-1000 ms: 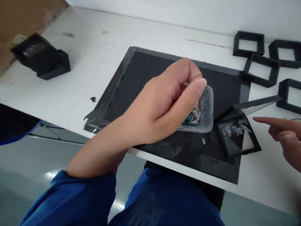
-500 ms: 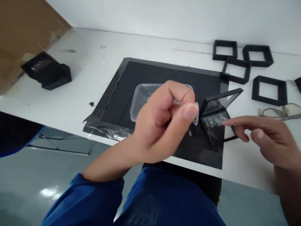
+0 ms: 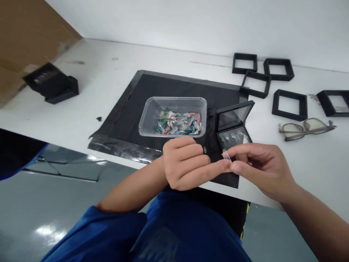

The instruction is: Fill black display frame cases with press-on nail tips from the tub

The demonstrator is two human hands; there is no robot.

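Note:
My left hand (image 3: 188, 163) is curled into a fist, with one finger stretched to the right. The inside of that fist is hidden. At the tip of this finger, my right hand (image 3: 261, 167) pinches a clear false nail (image 3: 226, 155) between thumb and fingers. Just behind my right fingers stands an open black-framed display case (image 3: 231, 128), its lid tilted up, with several false nails (image 3: 231, 137) in it. A clear plastic tub (image 3: 148, 120) full of colored false nails (image 3: 177, 123) sits behind my left hand. One loose nail (image 3: 205, 149) lies on the black mat (image 3: 131, 109).
Several black square frames (image 3: 289, 105) lie at the back right. A pair of glasses (image 3: 305, 130) rests in front of them. At the far left, black boxes (image 3: 57, 85) stand beside a brown cardboard panel (image 3: 27, 43). The white table's front edge (image 3: 131, 164) runs under my forearms.
My left hand has turned over and come down beside my right hand, uncovering the tub. My right hand has left the case's nails and now pinches a clear nail. The view has shifted somewhat.

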